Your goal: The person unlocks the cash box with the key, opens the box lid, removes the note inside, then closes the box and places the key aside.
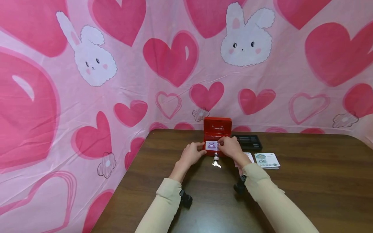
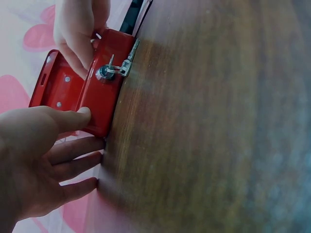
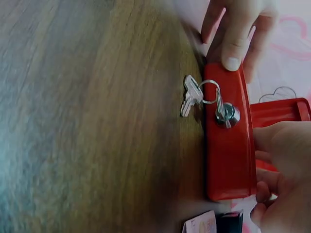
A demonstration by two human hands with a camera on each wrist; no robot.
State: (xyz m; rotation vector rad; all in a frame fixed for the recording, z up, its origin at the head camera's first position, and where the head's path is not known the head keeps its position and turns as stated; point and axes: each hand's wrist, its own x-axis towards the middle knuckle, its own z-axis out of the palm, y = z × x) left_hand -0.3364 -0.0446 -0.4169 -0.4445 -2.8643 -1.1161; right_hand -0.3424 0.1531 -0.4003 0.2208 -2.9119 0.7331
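A red cash box (image 1: 217,126) stands on the table with its lid raised at the back. Its lock (image 3: 227,115) faces front, with a key in it and another key (image 3: 191,96) hanging from the ring. My left hand (image 1: 190,153) grips the box's left front corner, thumb on the front edge, other fingers along the side. Over the box's opening, my right hand (image 1: 231,147) pinches the right edge of a white card with a purple animal picture (image 1: 211,146). In the right wrist view, its fingertips are partly hidden behind the box's front wall.
A black compartment tray (image 1: 250,142) lies right of the box. Greenish banknotes (image 1: 266,160) lie folded in front of it, and pinkish banknotes (image 3: 201,223) lie partly under the right forearm. A pink heart-patterned cloth (image 1: 172,64) hangs behind the brown table (image 1: 314,181).
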